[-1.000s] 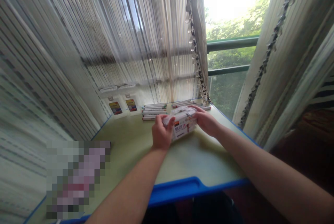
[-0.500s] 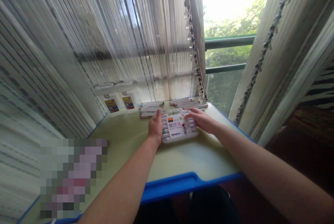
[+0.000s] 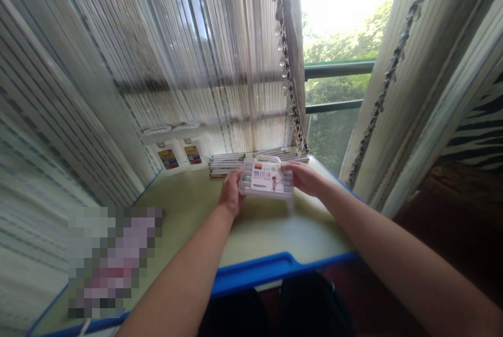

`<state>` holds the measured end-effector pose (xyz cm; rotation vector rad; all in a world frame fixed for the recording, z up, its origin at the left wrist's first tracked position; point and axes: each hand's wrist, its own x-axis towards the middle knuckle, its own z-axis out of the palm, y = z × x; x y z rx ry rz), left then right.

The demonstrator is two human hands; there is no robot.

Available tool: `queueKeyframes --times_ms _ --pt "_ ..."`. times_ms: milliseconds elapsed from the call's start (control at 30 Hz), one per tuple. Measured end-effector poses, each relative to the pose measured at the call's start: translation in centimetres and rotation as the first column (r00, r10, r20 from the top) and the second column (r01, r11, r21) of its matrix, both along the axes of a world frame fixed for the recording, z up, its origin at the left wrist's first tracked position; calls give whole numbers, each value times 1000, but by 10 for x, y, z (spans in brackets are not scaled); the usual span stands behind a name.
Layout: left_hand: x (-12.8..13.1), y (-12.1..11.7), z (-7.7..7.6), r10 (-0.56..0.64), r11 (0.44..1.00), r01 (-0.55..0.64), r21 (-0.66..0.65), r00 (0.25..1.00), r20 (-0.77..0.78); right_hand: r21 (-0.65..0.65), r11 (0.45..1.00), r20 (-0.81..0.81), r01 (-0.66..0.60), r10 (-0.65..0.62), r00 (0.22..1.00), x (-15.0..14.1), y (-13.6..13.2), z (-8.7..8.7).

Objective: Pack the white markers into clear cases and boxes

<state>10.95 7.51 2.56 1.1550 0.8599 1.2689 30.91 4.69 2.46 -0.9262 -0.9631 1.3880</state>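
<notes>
A clear plastic marker case (image 3: 266, 177) with a white label is held over the far part of the pale green desk (image 3: 267, 232). My left hand (image 3: 230, 194) grips its left end and my right hand (image 3: 304, 177) grips its right end, fingers curled round the edges. The label faces me and the case sits slightly above the desktop. Behind it lie two rows of loose markers (image 3: 228, 163), side by side against the curtain.
Two small packaged items (image 3: 176, 156) stand at the back left. A blurred patch (image 3: 112, 261) covers something at the near left. The desk has a blue front rim (image 3: 251, 276). Sheer striped curtains (image 3: 157, 64) hang close behind; a window rail (image 3: 338, 68) is at right.
The case was turned from tilted on its edge to label-up, then lifted and carried a little farther back toward the loose markers. Both hands stayed on its ends.
</notes>
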Motion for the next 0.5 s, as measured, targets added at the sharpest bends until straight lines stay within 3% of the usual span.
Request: queueKeyframes --times_ms 100,200,367,433,500 --pt "-4 -8 5 -260 958 271 -96 959 116 -6 1000 -51 2 -2 999 -1 -1 2" --pt "-6 -13 9 -371 923 382 -54 917 148 -93 989 -2 -114 114 993 -1 -6 4" --pt "-5 -9 12 -360 893 397 -212 912 195 -280 896 152 -344 396 906 4 -18 11" --pt "-4 -6 12 -304 894 362 -264 923 235 -270 897 191 -349 405 894 8 -20 13" --pt "-3 -6 12 -276 902 337 -269 931 239 -219 932 175 -288 328 928 12 -19 14"
